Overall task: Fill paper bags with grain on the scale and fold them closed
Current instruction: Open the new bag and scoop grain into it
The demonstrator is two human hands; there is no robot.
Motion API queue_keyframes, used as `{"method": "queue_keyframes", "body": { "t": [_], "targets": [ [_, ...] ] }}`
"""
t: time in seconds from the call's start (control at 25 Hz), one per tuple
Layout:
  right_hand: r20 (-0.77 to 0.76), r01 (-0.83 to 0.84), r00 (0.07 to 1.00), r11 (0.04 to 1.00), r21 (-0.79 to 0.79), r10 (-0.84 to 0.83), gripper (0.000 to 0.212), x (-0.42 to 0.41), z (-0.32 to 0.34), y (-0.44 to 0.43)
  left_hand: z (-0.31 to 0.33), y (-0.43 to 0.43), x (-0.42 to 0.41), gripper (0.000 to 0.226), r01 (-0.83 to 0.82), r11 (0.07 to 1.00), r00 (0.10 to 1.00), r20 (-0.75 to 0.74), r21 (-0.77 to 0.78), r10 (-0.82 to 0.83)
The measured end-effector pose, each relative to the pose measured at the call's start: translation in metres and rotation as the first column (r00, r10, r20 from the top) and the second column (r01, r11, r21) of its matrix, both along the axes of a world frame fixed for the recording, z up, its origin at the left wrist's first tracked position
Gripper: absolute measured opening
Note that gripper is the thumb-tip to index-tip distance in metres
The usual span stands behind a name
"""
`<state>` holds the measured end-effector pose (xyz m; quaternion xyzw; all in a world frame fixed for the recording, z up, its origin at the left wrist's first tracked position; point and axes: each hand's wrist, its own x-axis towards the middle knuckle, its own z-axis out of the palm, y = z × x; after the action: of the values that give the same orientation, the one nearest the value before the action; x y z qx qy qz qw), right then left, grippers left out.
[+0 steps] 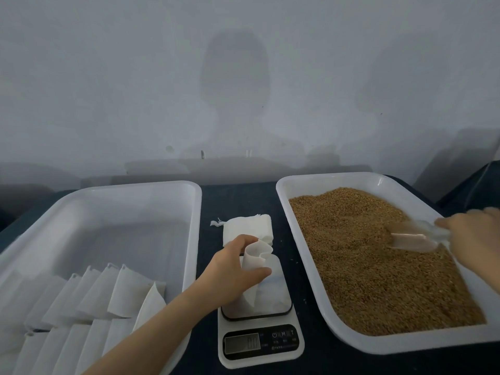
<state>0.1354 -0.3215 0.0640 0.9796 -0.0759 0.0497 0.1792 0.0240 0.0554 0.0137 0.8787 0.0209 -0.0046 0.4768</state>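
Dark tabletop [238, 201]: two trays [198, 212], one scale [259, 345], one scoop [411, 240].

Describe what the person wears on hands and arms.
Nothing shows: the left hand and its forearm are bare, with no sleeve, glove, watch or ring. The right hand is bare too, but motion-blurred, with little of its arm in frame.

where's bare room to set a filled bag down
The far half of the left tray is bare, beyond its rows of bags. Dark tabletop shows behind the stack of empty bags. Crowded: the scale under the left hand, and the grain tray.
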Motion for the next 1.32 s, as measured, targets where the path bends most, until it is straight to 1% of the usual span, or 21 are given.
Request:
{"method": "queue_keyframes", "body": {
  "t": [0.04,0.08,0.12,0.2,0.28,0.36,0.44,0.56,0.64,0.72,0.88,0.96,1.16,1.28,1.32],
  "targets": [
    [0.003,-0.017,1.0,1.0,0.008,0.017,0.032,-0.003,0.0,0.01,0.0,0.0,0.0,0.052,0.002,1.0,1.0,0.002,-0.001,-0.002],
    [0.018,-0.034,0.999,0.998,-0.048,0.035,0.036,-0.005,0.003,0.02,0.0,0.0,0.0,0.052,0.004,1.0,1.0,0.003,-0.003,-0.004],
    [0.011,-0.057,0.998,0.998,-0.032,0.057,0.039,-0.006,0.0,0.027,0.0,0.001,0.0,0.052,0.006,1.0,1.0,0.003,-0.006,-0.005],
    [0.031,-0.065,0.998,0.996,0.059,0.064,0.041,-0.016,-0.003,0.039,-0.001,0.002,0.0,0.051,0.012,1.0,1.0,0.007,-0.006,-0.012],
    [-0.021,-0.056,0.998,0.977,0.206,0.062,0.039,-0.013,-0.012,0.042,-0.002,0.002,0.001,0.051,0.014,1.0,1.0,0.008,-0.005,-0.014],
    [-0.067,-0.064,0.993,0.919,0.389,0.097,0.033,-0.011,-0.012,0.049,-0.003,0.003,0.001,0.051,0.011,1.0,1.0,0.004,-0.007,-0.011],
    [-0.09,-0.074,0.985,0.836,0.543,0.145,0.031,-0.014,-0.018,0.052,-0.004,0.002,0.002,0.05,0.017,1.0,1.0,0.006,-0.005,-0.017],
    [-0.14,-0.053,0.97,0.736,0.674,0.198,0.035,-0.018,-0.02,0.056,-0.004,0.003,0.002,0.05,0.017,1.0,1.0,0.011,-0.004,-0.017],
    [-0.13,-0.057,0.963,0.655,0.753,0.234,0.037,-0.02,-0.02,0.058,-0.003,0.002,0.001,0.052,0.019,1.0,1.0,0.009,-0.002,-0.019],
    [-0.122,-0.058,0.96,0.607,0.793,0.252,0.038,-0.022,-0.021,0.06,-0.003,0.002,0.001,0.053,0.028,1.0,1.0,0.007,0.002,-0.028],
    [-0.127,-0.046,0.958,0.575,0.817,0.257,0.04,-0.026,-0.017,0.061,-0.003,0.002,0.001,0.055,0.035,0.999,0.999,-0.012,0.001,-0.035],
    [-0.112,-0.069,0.951,0.552,0.831,0.287,0.04,-0.031,-0.009,0.062,-0.003,0.001,0.002,0.056,0.038,0.999,0.999,-0.024,0.007,-0.038],
    [-0.062,-0.193,0.909,0.548,0.814,0.412,0.045,-0.044,0.015,0.071,-0.003,0.002,0.003,0.059,0.053,0.998,0.998,-0.044,0.018,-0.052],
    [-0.02,-0.301,0.84,0.496,0.814,0.543,0.049,-0.048,0.033,0.084,-0.004,0.002,0.003,0.06,0.064,0.998,0.997,-0.039,0.023,-0.063],
    [-0.021,-0.326,0.817,0.492,0.807,0.576,0.049,-0.049,0.037,0.089,-0.005,0.002,0.002,0.06,0.069,0.997,0.997,-0.036,0.022,-0.068]
  ]
}}
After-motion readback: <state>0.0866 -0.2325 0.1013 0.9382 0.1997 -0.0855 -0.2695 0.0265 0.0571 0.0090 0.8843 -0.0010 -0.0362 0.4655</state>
